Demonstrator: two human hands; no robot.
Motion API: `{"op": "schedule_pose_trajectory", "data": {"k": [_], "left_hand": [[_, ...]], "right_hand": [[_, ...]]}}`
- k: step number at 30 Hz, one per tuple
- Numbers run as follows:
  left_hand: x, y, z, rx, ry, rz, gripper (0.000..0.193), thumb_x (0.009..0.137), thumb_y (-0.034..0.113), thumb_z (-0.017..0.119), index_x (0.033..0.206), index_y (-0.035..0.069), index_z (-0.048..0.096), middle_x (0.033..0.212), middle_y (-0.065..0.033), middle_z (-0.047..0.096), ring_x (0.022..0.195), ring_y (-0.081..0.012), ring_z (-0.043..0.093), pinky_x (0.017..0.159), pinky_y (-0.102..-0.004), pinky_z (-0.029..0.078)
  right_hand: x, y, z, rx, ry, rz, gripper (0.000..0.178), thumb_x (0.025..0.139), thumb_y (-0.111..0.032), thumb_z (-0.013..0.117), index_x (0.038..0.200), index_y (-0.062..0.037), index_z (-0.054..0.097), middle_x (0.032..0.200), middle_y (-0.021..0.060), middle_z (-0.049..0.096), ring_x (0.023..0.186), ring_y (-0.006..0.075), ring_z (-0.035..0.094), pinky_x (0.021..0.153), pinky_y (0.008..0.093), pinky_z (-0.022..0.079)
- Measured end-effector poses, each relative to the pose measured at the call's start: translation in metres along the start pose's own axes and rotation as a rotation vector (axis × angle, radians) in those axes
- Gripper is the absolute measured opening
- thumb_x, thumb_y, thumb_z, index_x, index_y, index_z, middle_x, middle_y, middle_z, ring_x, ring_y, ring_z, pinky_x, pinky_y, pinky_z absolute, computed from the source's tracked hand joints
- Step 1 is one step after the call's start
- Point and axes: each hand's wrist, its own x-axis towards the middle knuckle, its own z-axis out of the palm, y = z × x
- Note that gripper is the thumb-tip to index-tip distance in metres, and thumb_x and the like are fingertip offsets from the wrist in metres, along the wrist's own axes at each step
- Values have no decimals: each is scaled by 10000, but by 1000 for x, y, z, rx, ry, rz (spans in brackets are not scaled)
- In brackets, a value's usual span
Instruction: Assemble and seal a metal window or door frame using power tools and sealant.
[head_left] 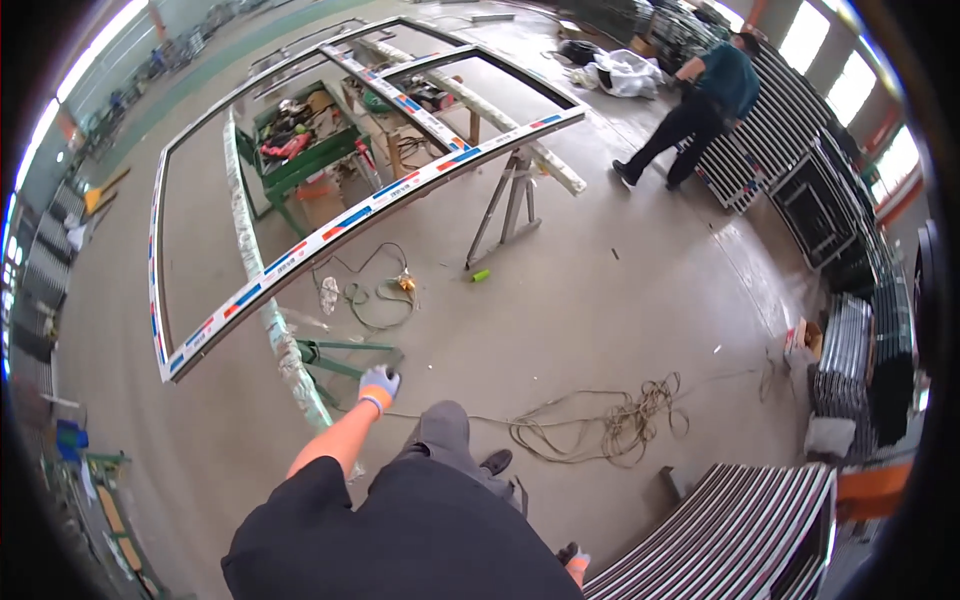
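Note:
My left hand [380,385], in a grey glove with an orange cuff, is held out in front of my left thigh. Its fingers are curled in, and whatever they may hold is hidden. It is nearest to the green metal leg of a trestle. At the lower right my right hand [573,557], gloved too, hangs beside a stack of metal frames [715,535]; its fingers are mostly hidden. Ahead of me, a large window-like frame [340,228] with red, white and blue film lies across long padded bars [290,365] on trestles.
A green tool cart [310,165] stands beneath the frame. Cords [625,425] lie coiled on the floor, one running past my feet. A green cylinder [480,275] lies near a trestle [510,205]. Another person [705,105] stands by stacked frames [770,130] at the far right.

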Motion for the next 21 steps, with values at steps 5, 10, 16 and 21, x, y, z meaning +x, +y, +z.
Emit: {"op": "schedule_pose_trajectory", "data": {"k": [5,10,16,21], "left_hand": [[104,84,-77,-335,350,-36,259,863,281,657,930,32,664,918,-225,656,910,-412,613,809,-490,493],[276,73,-132,-394,650,-45,248,875,255,656,983,33,681,933,-214,682,908,-395,647,815,-449,510],[563,12,-126,-446,485,-230,253,890,253,628,1009,43,702,914,-176,715,815,-340,685,718,-384,519],[748,-1,-84,-318,326,-476,419,851,438,675,980,40,702,972,-197,717,941,-363,685,817,-453,528]], "right_hand": [[86,-203,17,131,-119,-79,171,877,-309,546,811,-162,488,695,92,538,529,287,506,485,443,404],[118,-308,143,-1,-121,-162,204,896,-371,490,838,-177,516,699,76,537,545,283,503,477,434,379],[136,-287,261,137,-272,396,292,801,-424,455,829,-157,571,664,120,497,538,344,409,549,438,357],[1,-317,355,-782,-417,-168,151,757,-289,547,815,-156,505,790,161,539,609,332,469,501,494,346]]}}
